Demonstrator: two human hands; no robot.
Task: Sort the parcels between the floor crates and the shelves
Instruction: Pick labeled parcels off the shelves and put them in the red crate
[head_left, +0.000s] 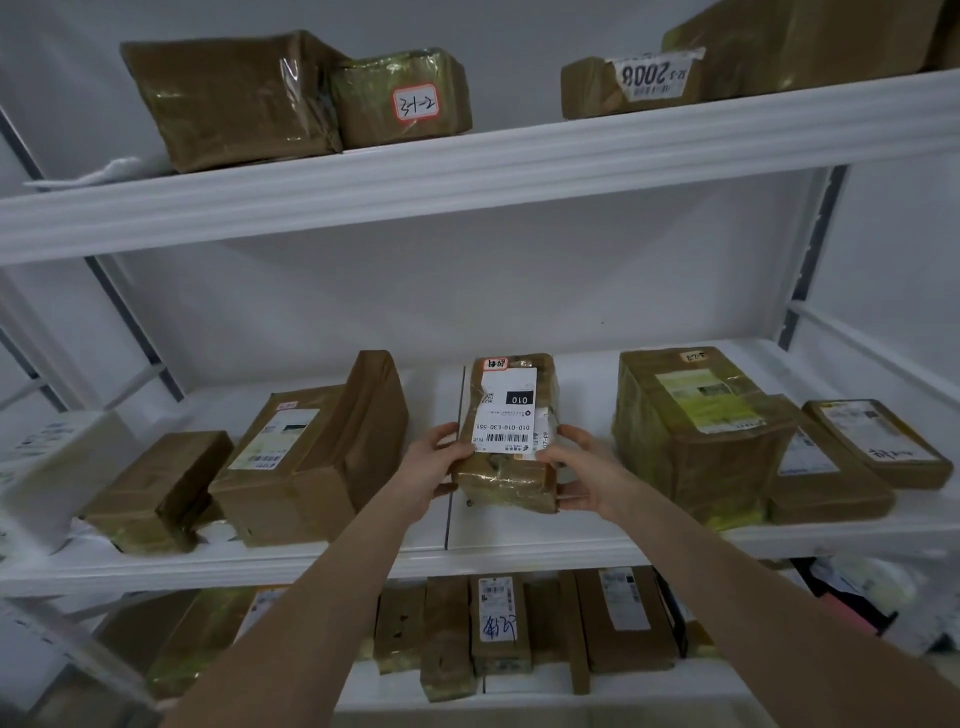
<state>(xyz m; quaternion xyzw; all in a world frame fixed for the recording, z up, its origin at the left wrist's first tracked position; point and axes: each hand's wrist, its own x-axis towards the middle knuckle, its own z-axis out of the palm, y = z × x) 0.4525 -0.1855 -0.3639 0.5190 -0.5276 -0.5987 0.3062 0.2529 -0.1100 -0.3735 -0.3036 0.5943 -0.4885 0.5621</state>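
Small brown tape-wrapped cardboard parcel with white barcode label (506, 431) on middle white metal shelf (519, 545), between larger boxes. Left hand (434, 462), right hand (584, 470) clamping near-end sides, fingers curled around edges. Probably light, stiff; glossy tape likely slippery, side grip suits.

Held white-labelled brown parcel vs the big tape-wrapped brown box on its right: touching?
Apart. Head view shows bare white shelf between the white-labelled brown parcel and the big tape-wrapped brown box.

I'm looking into a parcel storeroom: tiered white metal shelves (467, 171) loaded with taped brown cardboard parcels (306, 467) bearing barcoded shipping labels (506, 415) and handwritten stickers (415, 102).
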